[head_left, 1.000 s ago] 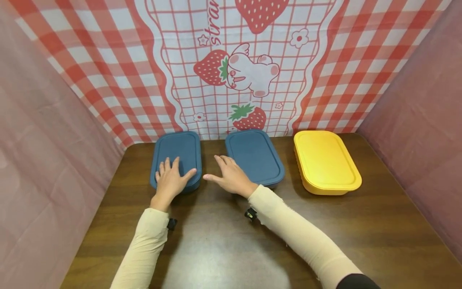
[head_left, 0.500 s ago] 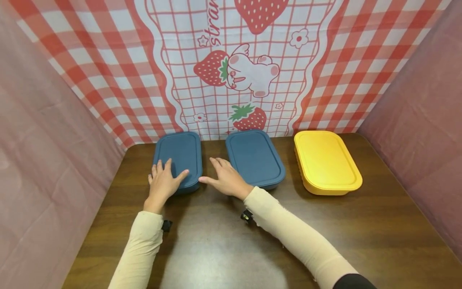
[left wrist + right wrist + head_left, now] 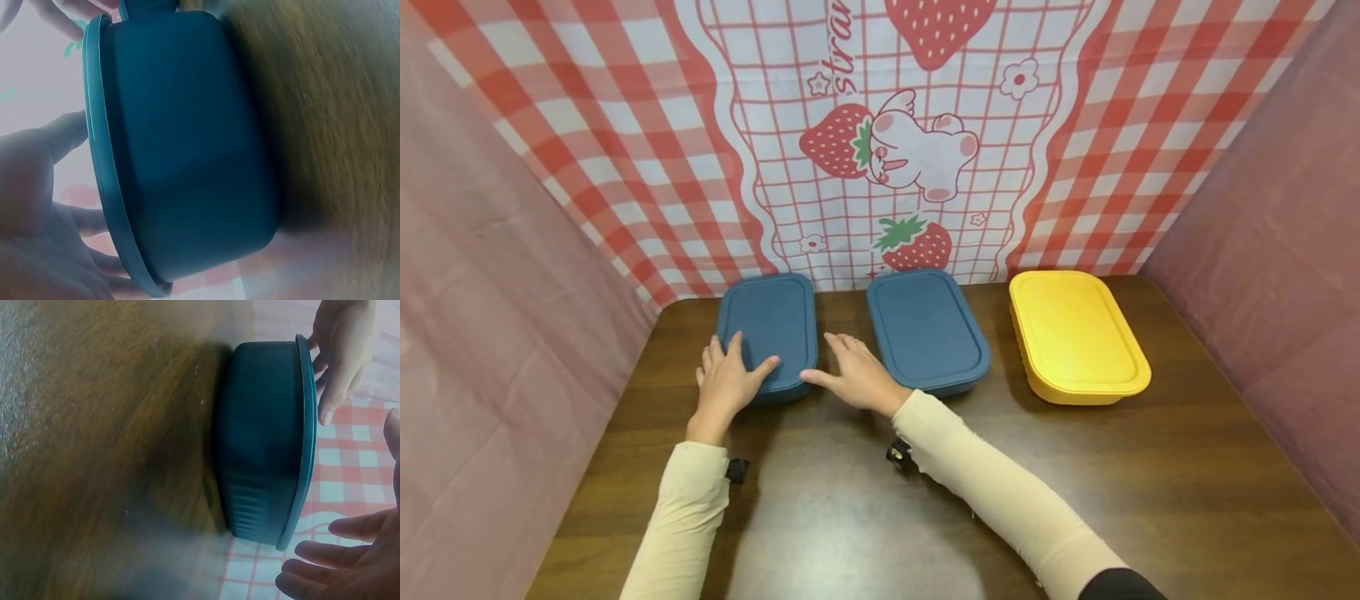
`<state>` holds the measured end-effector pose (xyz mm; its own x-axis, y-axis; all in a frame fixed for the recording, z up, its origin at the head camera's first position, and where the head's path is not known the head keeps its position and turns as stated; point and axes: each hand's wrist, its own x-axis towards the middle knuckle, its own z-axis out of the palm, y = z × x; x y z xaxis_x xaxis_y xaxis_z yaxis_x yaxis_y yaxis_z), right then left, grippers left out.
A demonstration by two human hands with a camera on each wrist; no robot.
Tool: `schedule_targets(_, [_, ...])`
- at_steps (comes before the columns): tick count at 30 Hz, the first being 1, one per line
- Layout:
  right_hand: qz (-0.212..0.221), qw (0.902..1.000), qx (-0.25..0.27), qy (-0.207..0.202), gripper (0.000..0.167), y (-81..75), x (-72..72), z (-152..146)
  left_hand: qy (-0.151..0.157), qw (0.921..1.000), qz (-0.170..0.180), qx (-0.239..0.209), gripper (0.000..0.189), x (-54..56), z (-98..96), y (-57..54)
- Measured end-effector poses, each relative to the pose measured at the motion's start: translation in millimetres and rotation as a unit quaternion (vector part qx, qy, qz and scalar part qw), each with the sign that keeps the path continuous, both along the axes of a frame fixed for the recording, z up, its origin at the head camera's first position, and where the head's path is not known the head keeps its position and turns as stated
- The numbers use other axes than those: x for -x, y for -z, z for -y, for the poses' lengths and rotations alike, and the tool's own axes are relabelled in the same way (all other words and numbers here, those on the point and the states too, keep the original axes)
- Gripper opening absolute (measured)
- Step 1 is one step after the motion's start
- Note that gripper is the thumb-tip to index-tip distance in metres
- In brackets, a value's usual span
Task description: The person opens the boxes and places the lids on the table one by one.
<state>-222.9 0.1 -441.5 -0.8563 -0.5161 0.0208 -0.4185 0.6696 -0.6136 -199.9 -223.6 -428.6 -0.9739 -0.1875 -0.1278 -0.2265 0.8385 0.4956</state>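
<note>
My left hand (image 3: 725, 383) is spread over the near left corner of the left blue lidded box (image 3: 775, 321), with the thumb over the lid and the fingers along its left edge. In the left wrist view the fingers lie along the rim of this box (image 3: 181, 144). My right hand (image 3: 857, 373) reaches into the gap between the two blue boxes, fingers extended and thumb near the left box's right edge. It holds nothing. The right wrist view has the right hand (image 3: 356, 556) beside the left box (image 3: 262, 437), with the left hand (image 3: 347, 350) beyond it.
A second blue lidded box (image 3: 928, 329) stands right of my right hand. Farther right is a yellow lidded box (image 3: 1078, 333). All stand along the back of the brown wooden table (image 3: 850, 517), before a strawberry-print curtain (image 3: 700, 167). Pink cloth (image 3: 497, 333) hangs at both sides.
Both hands have shifted left and slightly toward me. The left hand has slid from the middle of the left box's lid to its left edge; the right has drawn off the middle box. The boxes stay put.
</note>
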Motion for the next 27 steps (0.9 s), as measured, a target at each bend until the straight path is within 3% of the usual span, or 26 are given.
schedule_targets(10, [0.013, 0.9998, 0.007, 0.010, 0.087, 3.9, -0.4, 6.5, -0.007, 0.9998, -0.003, -0.021, 0.090, -2.7, 14.8, -0.5])
schedule_targets(20, [0.022, 0.9996, 0.009, 0.013, 0.087, 10.8, 2.0, 12.5, -0.013, 0.9989, 0.017, -0.041, 0.095, -2.9, 26.5, -2.1])
schedule_targets(27, [0.054, 0.9982, 0.024, 0.012, 0.090, 17.1, 1.5, 16.2, -0.014, 0.9982, 0.033, -0.048, 0.097, -3.2, 31.5, 1.9])
